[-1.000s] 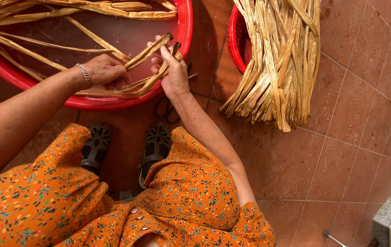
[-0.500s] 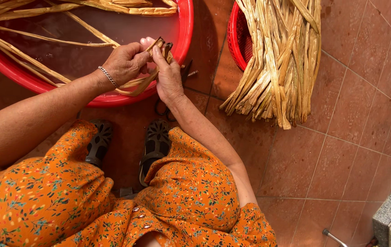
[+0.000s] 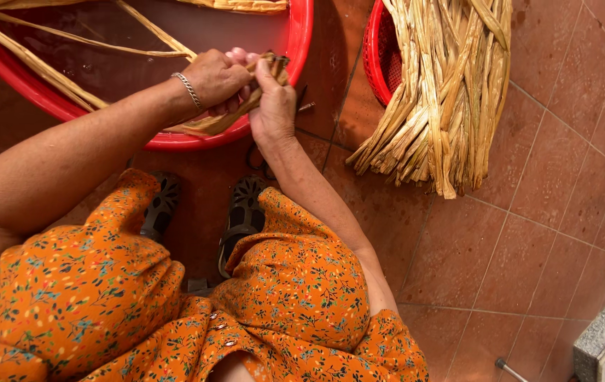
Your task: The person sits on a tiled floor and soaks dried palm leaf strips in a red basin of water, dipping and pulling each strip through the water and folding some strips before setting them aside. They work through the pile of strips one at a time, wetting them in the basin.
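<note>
A strip of dried plant fibre (image 3: 235, 117), tan and flat, sits pinched between our two hands at the near rim of a large red basin (image 3: 301, 42). Our left hand (image 3: 214, 76), with a thin metal bracelet (image 3: 188, 89) at the wrist, is closed around the strip from above; our right hand (image 3: 272, 106) clamps the strip's far end between thumb and fingers. Held this close together, the hands seem to be folding or twisting it, though the exact working is hard to make out. More long strips (image 3: 55, 39) lie soaking across the basin, whose far side is cut off. To the right, a thick bundle of dry fibre (image 3: 444, 92) spills from a red basket (image 3: 376, 49) onto the tiled floor (image 3: 543, 233). Below, an orange flowered dress (image 3: 281, 297) covers our knees, hiding most of two dark sandals (image 3: 242, 219).
</note>
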